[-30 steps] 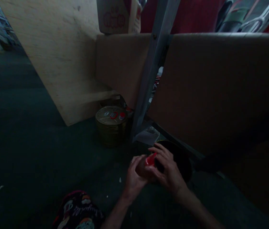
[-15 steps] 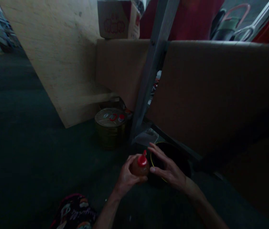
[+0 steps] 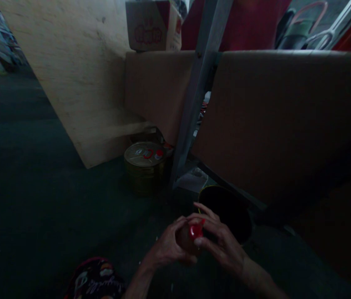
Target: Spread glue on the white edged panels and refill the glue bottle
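Observation:
My left hand (image 3: 170,245) is wrapped round a squeeze bottle (image 3: 185,240) with brownish contents, holding it low in front of me. The bottle leans to the right. Its red nozzle cap (image 3: 195,231) sits between the thumb and fingers of my right hand (image 3: 222,243), which closes on it from the right. Just behind my right hand stands a dark bucket (image 3: 228,211) with a yellow rim; its inside is too dark to make out.
A metal tin (image 3: 144,166) with a red cap stands on the dark floor by a wooden panel (image 3: 69,83). A metal post (image 3: 190,99) rises beside brown boards (image 3: 281,124). A carton (image 3: 148,27) sits above. Patterned cloth (image 3: 97,278) shows at the bottom.
My right hand has moved from beside the bottle onto its red cap and closed there. The bottle has come lower and tipped to the right in my left hand.

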Motion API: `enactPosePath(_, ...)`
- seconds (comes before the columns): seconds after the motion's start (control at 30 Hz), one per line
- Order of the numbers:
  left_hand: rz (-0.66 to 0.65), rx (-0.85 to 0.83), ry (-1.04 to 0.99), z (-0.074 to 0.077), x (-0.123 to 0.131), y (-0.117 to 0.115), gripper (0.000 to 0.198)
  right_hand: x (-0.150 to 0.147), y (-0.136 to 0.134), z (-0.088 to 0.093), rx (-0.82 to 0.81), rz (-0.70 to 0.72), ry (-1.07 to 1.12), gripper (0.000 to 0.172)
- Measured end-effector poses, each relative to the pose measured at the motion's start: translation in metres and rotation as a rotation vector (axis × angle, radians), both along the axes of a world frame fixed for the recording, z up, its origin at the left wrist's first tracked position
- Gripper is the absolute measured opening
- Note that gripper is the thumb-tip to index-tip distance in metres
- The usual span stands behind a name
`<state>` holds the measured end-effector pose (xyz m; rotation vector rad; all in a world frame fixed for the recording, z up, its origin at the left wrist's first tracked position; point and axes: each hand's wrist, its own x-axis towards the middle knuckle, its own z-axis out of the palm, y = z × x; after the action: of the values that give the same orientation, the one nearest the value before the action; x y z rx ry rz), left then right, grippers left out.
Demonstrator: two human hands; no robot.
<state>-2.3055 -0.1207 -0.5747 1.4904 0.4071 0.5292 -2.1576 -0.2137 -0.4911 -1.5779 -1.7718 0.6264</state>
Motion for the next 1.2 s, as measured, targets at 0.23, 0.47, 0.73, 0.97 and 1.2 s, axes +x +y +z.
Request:
enactPosePath(0.23, 0.171, 0.057, 0.046, 0.002, 0.008, -0.004, 0.062, -0.011, 0.003, -0.028, 0.059, -0.236, -0.027, 0.028)
enactPosePath(0.47, 0.412, 0.089, 0.038, -0.011, 0.008, 0.001, 0.053, -0.022, 0.022, -0.04, 0.133, -0.329, -0.025, 0.022)
enactPosePath(0.73, 0.575, 0.015, 0.073, -0.028, 0.012, 0.001, 0.047, -0.037, 0.046, -0.05, 0.089, -0.397, 0.006, 0.025)
enactPosePath(0.97, 0.601, -0.005, 0.06, -0.047, 0.016, 0.011, 0.047, -0.042, 0.061, -0.056, 0.016, -0.462, 0.025, 0.024)
enactPosePath(1.2, 0.629, 0.012, 0.036, -0.057, 0.012, 0.025, 0.042, -0.053, 0.076, -0.059, -0.055, -0.505, 0.048, 0.022)
